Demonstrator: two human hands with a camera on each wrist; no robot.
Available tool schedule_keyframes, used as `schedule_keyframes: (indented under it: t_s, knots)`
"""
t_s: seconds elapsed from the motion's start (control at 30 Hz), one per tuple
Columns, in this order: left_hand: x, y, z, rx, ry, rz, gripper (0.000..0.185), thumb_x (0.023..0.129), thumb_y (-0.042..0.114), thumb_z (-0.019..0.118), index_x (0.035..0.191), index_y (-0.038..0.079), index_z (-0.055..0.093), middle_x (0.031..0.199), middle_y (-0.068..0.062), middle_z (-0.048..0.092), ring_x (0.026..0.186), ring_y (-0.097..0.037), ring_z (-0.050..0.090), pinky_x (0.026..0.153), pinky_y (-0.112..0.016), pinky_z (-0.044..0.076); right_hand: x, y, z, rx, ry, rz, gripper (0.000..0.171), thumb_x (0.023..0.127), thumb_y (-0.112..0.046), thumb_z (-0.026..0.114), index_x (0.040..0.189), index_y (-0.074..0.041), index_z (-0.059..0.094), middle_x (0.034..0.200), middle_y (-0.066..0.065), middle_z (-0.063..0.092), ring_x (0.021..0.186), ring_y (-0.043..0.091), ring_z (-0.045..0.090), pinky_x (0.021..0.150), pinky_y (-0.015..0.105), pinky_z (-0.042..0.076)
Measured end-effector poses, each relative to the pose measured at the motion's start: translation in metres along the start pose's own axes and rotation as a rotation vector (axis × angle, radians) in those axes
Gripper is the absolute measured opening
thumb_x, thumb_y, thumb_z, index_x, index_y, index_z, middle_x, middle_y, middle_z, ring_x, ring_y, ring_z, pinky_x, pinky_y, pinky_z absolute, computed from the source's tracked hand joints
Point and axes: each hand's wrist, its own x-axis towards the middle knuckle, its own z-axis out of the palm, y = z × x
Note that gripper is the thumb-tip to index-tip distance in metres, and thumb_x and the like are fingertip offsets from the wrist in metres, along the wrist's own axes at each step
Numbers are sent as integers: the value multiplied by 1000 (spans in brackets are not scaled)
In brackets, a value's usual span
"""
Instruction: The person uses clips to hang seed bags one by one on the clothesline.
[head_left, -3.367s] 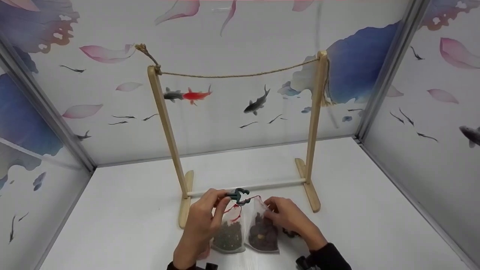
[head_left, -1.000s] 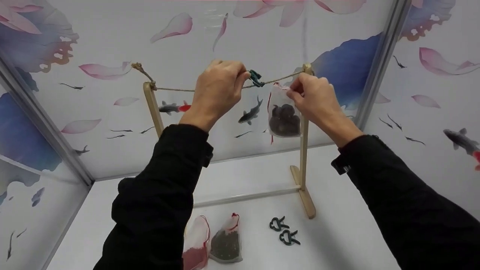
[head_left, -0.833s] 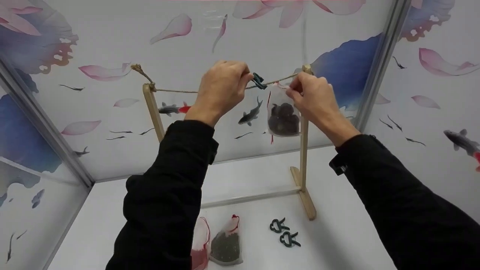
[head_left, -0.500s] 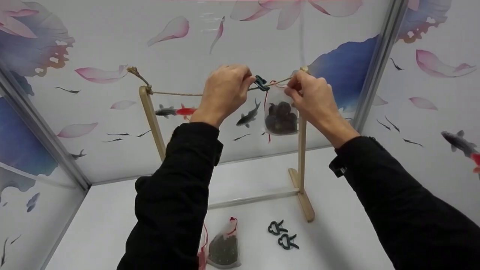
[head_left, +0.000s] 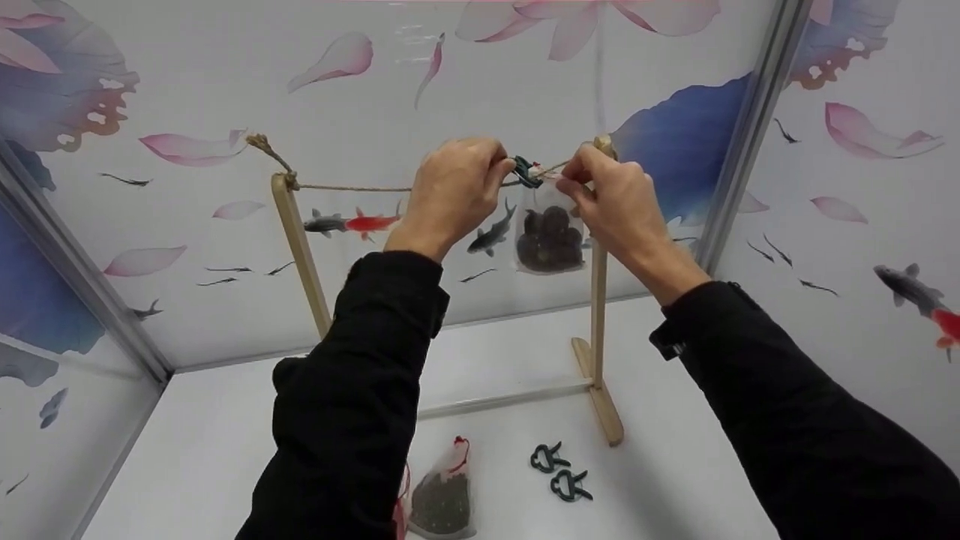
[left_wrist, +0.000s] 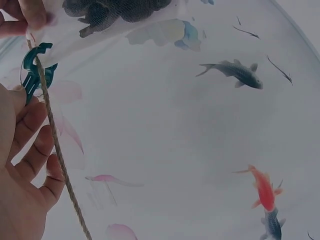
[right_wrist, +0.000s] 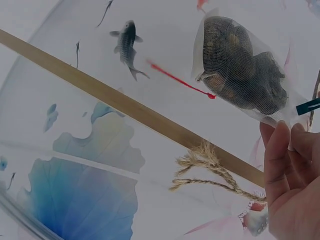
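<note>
At the rope [head_left: 352,188], my left hand [head_left: 457,187] pinches a dark green spring clip [head_left: 527,172] by its handles. In the left wrist view, the clip [left_wrist: 34,75] has its jaws around the rope, close by the top of a mesh bag. My right hand [head_left: 619,199] pinches the upper edge of that white mesh drawstring bag [head_left: 550,240], which hangs upright with dark, round, wrinkled pieces inside. Seen from the right wrist, a red cord hangs off the bag [right_wrist: 240,65], and the green clip reaches in from the right beside the fingertips.
A wooden stand with a left post [head_left: 296,255] and right post [head_left: 598,322] carries the rope. On the white table lie two more clips [head_left: 550,457] and a mesh bag with greenish-brown filling [head_left: 442,502]. A reddish bag [head_left: 400,514] is mostly hidden by my left sleeve.
Both hands have risen from the table to the rope with the clip and bag. Over the last second, the bag has shifted left towards the clip, and the left hand slightly right.
</note>
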Motion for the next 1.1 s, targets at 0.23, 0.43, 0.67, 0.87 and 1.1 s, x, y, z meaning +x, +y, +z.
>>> schedule_keyframes:
  t_s: [0.23, 0.43, 0.67, 0.87, 1.1]
  knots:
    - [-2, 2, 1, -3, 8, 1, 23, 106, 27, 55, 106, 9, 70, 99, -3, 70, 96, -26, 64, 86, -42, 49, -3, 3, -1, 22, 18, -47, 13, 98, -15, 69, 98, -2, 66, 97, 11, 76, 75, 24, 72, 68, 40, 59]
    - [1, 6, 3, -16, -28, 14, 25, 107, 28, 54, 110, 9, 69, 103, -4, 69, 98, -25, 64, 88, -40, 49, -5, 6, -4, 35, 30, -62, 14, 98, -15, 68, 100, -1, 66, 97, 12, 75, 72, 25, 72, 68, 40, 60]
    - [-4, 7, 5, -3, -186, -6, 42, 107, 42, 47, 122, 8, 65, 110, -8, 65, 99, -26, 62, 87, -41, 49, -13, 15, 0, 11, 18, -82, 13, 99, -14, 67, 102, -1, 66, 95, 12, 75, 72, 24, 72, 69, 43, 60]
    - [-9, 4, 9, 1, -208, -9, 51, 108, 45, 44, 136, 6, 60, 124, -10, 65, 107, -26, 63, 92, -42, 50, -16, 20, 5, -20, 9, -75, 13, 99, -13, 67, 102, -1, 65, 92, 12, 74, 73, 24, 70, 67, 42, 59]
    - [-13, 2, 12, 64, -198, -4, 56, 109, 47, 41, 147, 8, 52, 133, -10, 62, 121, -29, 59, 97, -48, 47, -17, 23, 9, -32, -4, -59, 14, 99, -14, 68, 103, -1, 66, 93, 12, 75, 75, 25, 70, 68, 43, 58]
